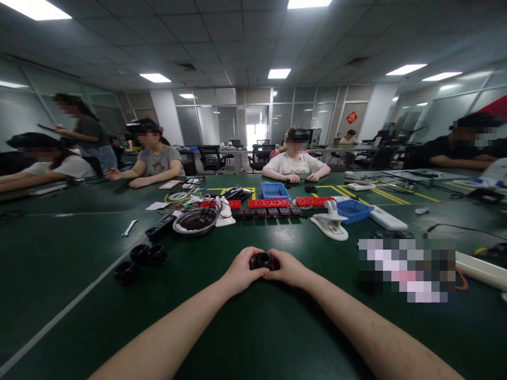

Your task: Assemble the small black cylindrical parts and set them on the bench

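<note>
Near centre of green bench [253,338]: left hand [241,272] and right hand [290,268] together, fingers of both clamped on one small black part [262,260]. Part gripped from left and right sides, round opening toward camera, low over bench; contact with bench not discernible. Both forearms bare, converging from near edge. Left of hands, well apart: three black rings [139,254] flat on bench, two side by side, third nearer and further left. Beyond rings: small wrench [129,227] and black power strip [160,228]. Far of hands: metal bowl [195,220] with dark cables inside; to its right, row of black sockets [267,212], row of red blocks [269,202] just behind. Blue tray [275,190] beyond red blocks; second blue tray [354,210] further right. White clamp [330,224] right of sockets, near second tray. White trunking [481,270] at right edge. Seated people along far and left sides of bench, hands on bench, well apart from black part.
</note>
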{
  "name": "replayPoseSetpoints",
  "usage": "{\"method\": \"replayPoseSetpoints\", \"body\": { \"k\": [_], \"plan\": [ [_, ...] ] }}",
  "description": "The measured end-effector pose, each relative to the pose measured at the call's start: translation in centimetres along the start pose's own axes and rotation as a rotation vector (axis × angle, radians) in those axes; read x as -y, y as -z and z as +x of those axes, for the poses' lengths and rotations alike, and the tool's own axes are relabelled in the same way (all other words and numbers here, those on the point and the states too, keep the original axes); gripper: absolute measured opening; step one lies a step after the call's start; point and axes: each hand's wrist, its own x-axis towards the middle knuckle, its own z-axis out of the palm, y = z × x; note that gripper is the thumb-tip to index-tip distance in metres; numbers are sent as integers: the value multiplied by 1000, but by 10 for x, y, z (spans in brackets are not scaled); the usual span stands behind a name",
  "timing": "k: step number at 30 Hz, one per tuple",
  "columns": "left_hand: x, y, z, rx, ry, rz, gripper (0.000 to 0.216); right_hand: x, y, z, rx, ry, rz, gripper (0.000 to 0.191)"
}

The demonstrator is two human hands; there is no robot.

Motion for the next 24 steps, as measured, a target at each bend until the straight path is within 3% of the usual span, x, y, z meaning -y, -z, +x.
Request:
{"method": "replayPoseSetpoints", "body": {
  "k": [5, 9, 12, 16, 24],
  "plan": [
    [-7, -5, -1, -148, 22, 90, 30, 12, -13, -2, -200, -131, -245, 38],
    [-9, 3, -1, -61, -47, 120, 32, 7, -2, -5, -111, 69, -76, 55],
    [-7, 10, -1, 60, -77, 93, 35, -1, 10, -6, 58, 167, 116, 44],
    [-5, 14, -1, 102, -84, 67, 37, -5, 16, -4, 169, 130, 304, 37],
    [-9, 9, 0, 71, -75, 109, 35, -7, 7, 0, 62, -12, 249, 28]
  ]
}}
